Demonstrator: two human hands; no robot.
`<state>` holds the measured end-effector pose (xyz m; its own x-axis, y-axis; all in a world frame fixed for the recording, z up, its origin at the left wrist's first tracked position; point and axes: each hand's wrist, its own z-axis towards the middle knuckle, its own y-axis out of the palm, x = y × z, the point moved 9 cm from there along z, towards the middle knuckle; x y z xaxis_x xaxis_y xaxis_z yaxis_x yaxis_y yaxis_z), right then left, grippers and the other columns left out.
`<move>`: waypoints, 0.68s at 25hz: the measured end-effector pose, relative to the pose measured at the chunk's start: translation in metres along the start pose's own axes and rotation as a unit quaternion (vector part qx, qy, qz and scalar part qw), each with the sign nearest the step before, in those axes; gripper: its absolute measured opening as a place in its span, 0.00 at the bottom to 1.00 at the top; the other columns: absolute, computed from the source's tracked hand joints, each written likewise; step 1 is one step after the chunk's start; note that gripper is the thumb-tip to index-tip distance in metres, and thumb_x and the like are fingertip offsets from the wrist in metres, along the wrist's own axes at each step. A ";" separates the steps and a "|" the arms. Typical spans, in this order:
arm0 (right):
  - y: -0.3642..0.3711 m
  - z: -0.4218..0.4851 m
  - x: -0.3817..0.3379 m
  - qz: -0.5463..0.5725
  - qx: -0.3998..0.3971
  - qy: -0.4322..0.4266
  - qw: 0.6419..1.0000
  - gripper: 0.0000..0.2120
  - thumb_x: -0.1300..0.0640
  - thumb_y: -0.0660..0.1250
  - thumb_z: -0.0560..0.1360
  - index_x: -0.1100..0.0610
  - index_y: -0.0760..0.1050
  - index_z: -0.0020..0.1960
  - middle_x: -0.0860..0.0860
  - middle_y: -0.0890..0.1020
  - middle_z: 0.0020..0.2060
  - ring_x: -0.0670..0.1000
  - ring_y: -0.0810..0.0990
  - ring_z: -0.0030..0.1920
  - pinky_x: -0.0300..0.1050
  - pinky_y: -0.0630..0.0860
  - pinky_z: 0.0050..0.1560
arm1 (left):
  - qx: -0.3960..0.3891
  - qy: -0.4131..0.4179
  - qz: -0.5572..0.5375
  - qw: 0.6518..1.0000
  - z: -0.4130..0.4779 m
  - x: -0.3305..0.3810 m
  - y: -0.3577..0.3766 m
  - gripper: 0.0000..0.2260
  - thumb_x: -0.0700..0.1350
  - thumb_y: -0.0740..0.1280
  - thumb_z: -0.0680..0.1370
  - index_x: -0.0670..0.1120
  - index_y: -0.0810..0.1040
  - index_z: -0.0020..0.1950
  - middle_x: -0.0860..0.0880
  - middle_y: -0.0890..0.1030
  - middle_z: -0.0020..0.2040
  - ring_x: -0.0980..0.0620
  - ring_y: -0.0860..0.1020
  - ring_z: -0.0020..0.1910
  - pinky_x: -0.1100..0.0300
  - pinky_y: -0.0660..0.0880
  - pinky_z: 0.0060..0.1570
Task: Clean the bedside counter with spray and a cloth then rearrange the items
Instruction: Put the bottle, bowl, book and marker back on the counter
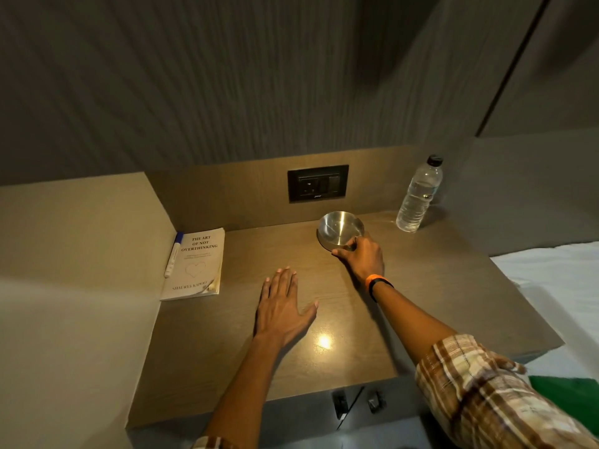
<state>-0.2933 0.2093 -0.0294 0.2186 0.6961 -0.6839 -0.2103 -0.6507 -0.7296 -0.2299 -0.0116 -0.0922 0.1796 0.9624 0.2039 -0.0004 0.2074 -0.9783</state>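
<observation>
- The table is a brown wood-look slab tucked into a corner, with a low panel along the back and a taller one on the left. There's a bright light glare on it near the front.
- The bed, white sheet, sits right up against the table's right side.
- Plaid sleeve on the right arm, lower right. Just past it there's something green, can't tell what.
- Book lying flat in the back left corner, cover up, pushed against the left panel. The title reads "The Art of Not Overthinking".
- Left grip is released: palm down, fingers straight, thumb out to the side, flat over the middle of the table between book and bowl. Can't tell if it's actually touching the surface.
- Right grip reaches further back and is clenched on the bowl's near rim, thumb and fingers pinching it.
- Bottle, clear plastic with a dark cap, stands upright at the back right corner, well apart from the bowl.
- Socket, black plate, in the back panel right above the bowl.
- Bowl, small and steel, toward the back of the table around the middle. Not sure if it's sitting flat.
- Marker, white with a blue cap, lies along the book's left edge against the panel.
- Band, orange and black, on the right wrist.
</observation>
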 end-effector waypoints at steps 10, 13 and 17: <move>0.021 -0.026 -0.025 -0.027 0.078 -0.043 0.996 0.27 0.47 0.72 0.75 0.56 0.72 0.71 0.56 0.66 0.77 0.59 0.63 0.79 0.57 0.62 0.78 | 0.048 0.004 0.012 0.999 -0.015 -0.026 -0.035 0.40 0.73 0.43 0.77 0.51 0.41 0.81 0.50 0.41 0.82 0.54 0.35 0.79 0.53 0.27 0.75; 0.077 -0.056 -0.097 -0.006 0.031 -0.157 0.987 0.17 0.48 0.68 0.79 0.53 0.76 0.64 0.53 0.77 0.66 0.56 0.73 0.69 0.55 0.68 0.72 | 0.075 -0.032 0.041 0.996 -0.033 -0.069 -0.056 0.40 0.72 0.42 0.77 0.50 0.39 0.81 0.48 0.40 0.82 0.51 0.35 0.80 0.50 0.28 0.76; 0.163 -0.083 -0.198 0.028 -0.093 -0.218 0.971 0.16 0.48 0.66 0.80 0.54 0.78 0.64 0.55 0.80 0.63 0.56 0.76 0.65 0.56 0.71 0.68 | 0.073 -0.102 0.052 0.991 -0.058 -0.146 -0.070 0.42 0.72 0.44 0.77 0.47 0.42 0.82 0.44 0.44 0.82 0.45 0.43 0.81 0.43 0.42 0.79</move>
<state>-0.2917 -0.0593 -0.0132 -0.2219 0.6942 -0.6848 -0.0259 -0.7062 -0.7075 -0.1991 -0.1766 -0.0558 -0.0319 0.9921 0.1211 -0.1540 0.1149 -0.9814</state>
